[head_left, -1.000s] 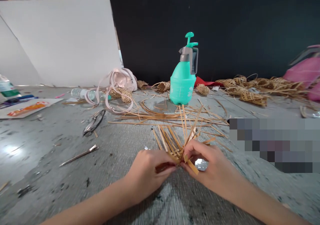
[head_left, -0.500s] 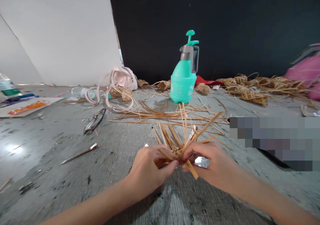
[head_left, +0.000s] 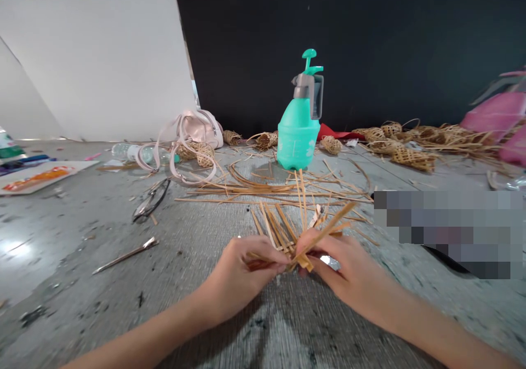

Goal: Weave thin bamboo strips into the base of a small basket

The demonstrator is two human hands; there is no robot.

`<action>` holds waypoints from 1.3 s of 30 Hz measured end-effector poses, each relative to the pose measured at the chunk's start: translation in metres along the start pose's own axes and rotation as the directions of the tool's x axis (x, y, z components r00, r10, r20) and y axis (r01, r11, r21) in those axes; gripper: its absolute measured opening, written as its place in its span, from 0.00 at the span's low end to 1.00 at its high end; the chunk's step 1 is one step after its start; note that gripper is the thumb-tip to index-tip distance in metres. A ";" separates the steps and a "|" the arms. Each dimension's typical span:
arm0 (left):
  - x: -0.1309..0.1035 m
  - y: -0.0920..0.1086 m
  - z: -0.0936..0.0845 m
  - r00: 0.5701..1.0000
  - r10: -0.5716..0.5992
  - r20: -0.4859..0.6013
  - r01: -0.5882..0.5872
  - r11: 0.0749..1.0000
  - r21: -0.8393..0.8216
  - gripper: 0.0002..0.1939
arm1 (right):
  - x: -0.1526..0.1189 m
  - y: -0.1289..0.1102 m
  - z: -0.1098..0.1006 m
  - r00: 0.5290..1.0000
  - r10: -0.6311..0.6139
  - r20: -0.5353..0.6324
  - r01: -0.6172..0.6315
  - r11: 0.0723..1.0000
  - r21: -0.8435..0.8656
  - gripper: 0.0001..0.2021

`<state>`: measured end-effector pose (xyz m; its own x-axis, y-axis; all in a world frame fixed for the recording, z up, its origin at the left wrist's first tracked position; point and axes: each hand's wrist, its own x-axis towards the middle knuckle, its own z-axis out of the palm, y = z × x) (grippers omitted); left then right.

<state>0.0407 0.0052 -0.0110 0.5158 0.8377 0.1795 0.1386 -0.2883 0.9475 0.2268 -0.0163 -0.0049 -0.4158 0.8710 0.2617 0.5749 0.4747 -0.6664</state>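
Between my hands is a small piece of woven bamboo strips [head_left: 280, 228], its loose ends fanning out away from me. My left hand [head_left: 246, 267] pinches the left side of the weave between thumb and fingers. On the other side, my right hand [head_left: 335, 257] is closed on the weave's right edge, where a wider strip [head_left: 331, 221] slants up to the right across the fingers. Both hands nearly meet at the crossing strips. My fingers partly cover the woven part. More loose bamboo strips [head_left: 246, 188] lie on the table just beyond.
A green pump spray bottle [head_left: 298, 136] stands behind the strips. Woven bamboo pieces [head_left: 413, 158] lie at the back right. A pink bag [head_left: 201, 131], eyeglasses [head_left: 151, 200] and a thin metal tool [head_left: 125, 255] are on the left. A pixelated patch covers something on the right.
The wider strip's near end has drawn up toward my right fingers, and its far end sits lower. My right fingers have shifted over the strip. The view has turned slightly.
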 end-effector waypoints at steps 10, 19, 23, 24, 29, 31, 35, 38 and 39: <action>-0.007 -0.010 -0.005 0.910 0.385 0.158 -0.412 0.782 0.469 0.14 | 0.001 0.004 0.002 0.998 -0.018 -0.054 0.019 0.999 0.025 0.08; -0.007 -0.009 0.003 0.974 0.209 -0.083 -0.162 0.910 0.382 0.07 | 0.002 0.005 0.009 0.983 -0.089 -0.158 0.089 0.996 -0.005 0.07; -0.004 -0.005 0.002 0.992 0.073 -0.101 -0.052 0.978 0.200 0.06 | 0.001 0.006 0.012 0.979 -0.100 -0.177 0.105 0.994 0.021 0.07; -0.003 -0.003 0.001 0.993 0.032 -0.115 -0.016 0.990 0.143 0.06 | 0.001 0.006 0.012 0.981 -0.096 -0.167 0.105 0.994 0.043 0.07; 0.004 -0.002 -0.003 0.983 -0.109 -0.144 0.099 0.992 -0.079 0.01 | 0.000 0.007 0.016 0.981 -0.018 -0.192 0.051 0.984 0.168 0.07; 0.005 -0.003 -0.004 0.982 -0.132 -0.135 0.114 0.984 -0.135 0.01 | 0.000 0.006 0.017 0.981 0.012 -0.192 0.029 0.977 0.209 0.07; 0.003 -0.005 -0.005 0.994 -0.038 -0.106 0.032 0.998 -0.061 0.05 | 0.000 0.005 0.018 0.980 0.059 -0.192 -0.007 0.965 0.263 0.04; 0.001 -0.006 -0.004 0.988 0.138 -0.074 -0.132 0.988 0.082 0.07 | 0.001 0.005 0.017 0.978 0.106 -0.182 -0.048 0.954 0.296 0.01; 0.000 -0.006 -0.003 0.984 0.168 -0.060 -0.160 0.979 0.125 0.07 | 0.002 0.005 0.016 0.977 0.112 -0.180 -0.054 0.952 0.300 0.01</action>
<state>0.0374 0.0084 -0.0160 0.4801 0.8037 0.3517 0.1593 -0.4740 0.8660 0.2175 -0.0143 -0.0187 -0.2157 0.9271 0.3067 0.3588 0.3673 -0.8581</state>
